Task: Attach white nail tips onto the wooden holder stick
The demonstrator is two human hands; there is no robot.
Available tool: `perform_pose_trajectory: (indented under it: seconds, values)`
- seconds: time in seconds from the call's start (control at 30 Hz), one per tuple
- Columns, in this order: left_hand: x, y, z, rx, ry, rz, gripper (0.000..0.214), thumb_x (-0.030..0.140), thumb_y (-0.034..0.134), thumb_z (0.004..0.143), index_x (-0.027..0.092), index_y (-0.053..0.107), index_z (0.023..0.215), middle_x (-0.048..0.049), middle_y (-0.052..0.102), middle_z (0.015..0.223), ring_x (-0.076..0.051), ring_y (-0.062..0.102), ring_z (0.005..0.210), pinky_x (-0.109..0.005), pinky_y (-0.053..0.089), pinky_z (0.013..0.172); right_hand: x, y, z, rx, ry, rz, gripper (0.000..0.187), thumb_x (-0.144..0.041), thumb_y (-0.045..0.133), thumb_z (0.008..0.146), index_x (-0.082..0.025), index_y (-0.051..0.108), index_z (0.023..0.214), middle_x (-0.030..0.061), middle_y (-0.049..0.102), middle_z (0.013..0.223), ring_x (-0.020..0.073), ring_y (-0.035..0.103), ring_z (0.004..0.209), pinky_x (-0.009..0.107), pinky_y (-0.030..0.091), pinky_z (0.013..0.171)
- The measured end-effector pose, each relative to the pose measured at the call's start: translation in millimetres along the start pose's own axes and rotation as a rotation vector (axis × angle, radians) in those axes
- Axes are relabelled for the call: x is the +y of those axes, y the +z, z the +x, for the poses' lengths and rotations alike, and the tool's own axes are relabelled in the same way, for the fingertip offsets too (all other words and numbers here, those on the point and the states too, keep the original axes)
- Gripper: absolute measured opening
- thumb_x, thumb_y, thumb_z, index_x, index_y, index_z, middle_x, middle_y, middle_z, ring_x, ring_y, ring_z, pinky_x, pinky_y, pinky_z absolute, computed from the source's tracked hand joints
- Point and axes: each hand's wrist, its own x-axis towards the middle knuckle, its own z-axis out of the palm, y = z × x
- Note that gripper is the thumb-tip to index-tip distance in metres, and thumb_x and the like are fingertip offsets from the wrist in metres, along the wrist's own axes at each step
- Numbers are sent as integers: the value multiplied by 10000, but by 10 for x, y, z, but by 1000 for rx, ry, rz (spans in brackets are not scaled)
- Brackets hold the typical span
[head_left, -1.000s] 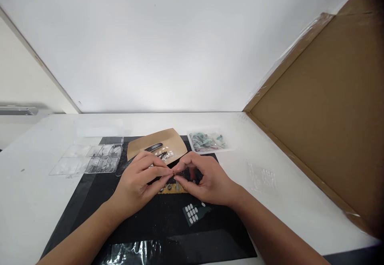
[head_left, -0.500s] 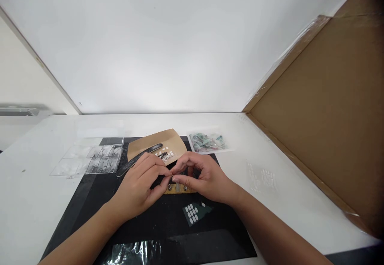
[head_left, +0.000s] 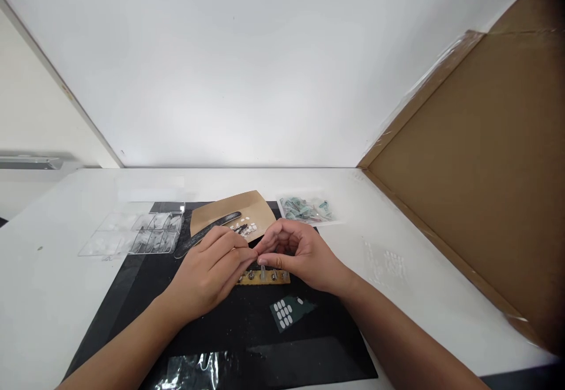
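My left hand (head_left: 206, 269) is closed in a pinch, its fingertips meeting those of my right hand (head_left: 301, 255), also pinched. Whatever is between the fingertips is too small and hidden to make out. Just below them a yellow strip (head_left: 251, 280) lies on the black mat (head_left: 229, 334), with small round metal-looking pieces and a clear upright nail-shaped piece (head_left: 263, 272) on it. Nearer to me is a dark green sheet (head_left: 292, 317) bearing several white oval stickers. Behind my hands, a black nail file (head_left: 207, 232) rests partly on brown paper (head_left: 253, 205) among small white bits.
At left stands a clear compartment box (head_left: 132, 234) with its lid raised, holding translucent pieces. A white tray (head_left: 329, 222) of small greenish packets is behind my right hand. Clear sticker sheets (head_left: 384, 263) lie at right, beside a cardboard panel (head_left: 477, 172). Shiny plastic (head_left: 194, 371) lies in front.
My left hand's fingers have drawn closer together against the right fingertips, and both hands have shifted slightly. More of the yellow strip shows. The other things lie as before.
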Motion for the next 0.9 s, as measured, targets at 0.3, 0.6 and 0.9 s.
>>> perform_pose_trajectory:
  seconds: [0.3,0.6,0.9]
  values:
    - [-142,-24,-25,124,-89,86,304,31,666,983,168,682,1254,-94,760,1079,-238,631,1027,-416,529,943,-71,-72,-27,2,-106,-427,260,-307,868,877,-236,685,1048,15,830,1029,163,784,898,248,564,647]
    - [-139,-4,15,209,-329,109,240,102,501,1073,172,716,1154,-65,779,973,-239,626,979,-408,492,946,-91,35,-90,-118,-138,-715,289,-212,837,888,-248,653,1108,-9,798,1051,153,759,949,270,587,847]
    - [-81,-50,37,248,-356,95,289,109,442,1077,168,704,1186,-57,746,903,-219,638,871,-432,460,927,-59,138,-111,-154,-223,-838,256,-190,763,933,-243,612,1133,-11,783,1041,157,734,913,279,556,804]
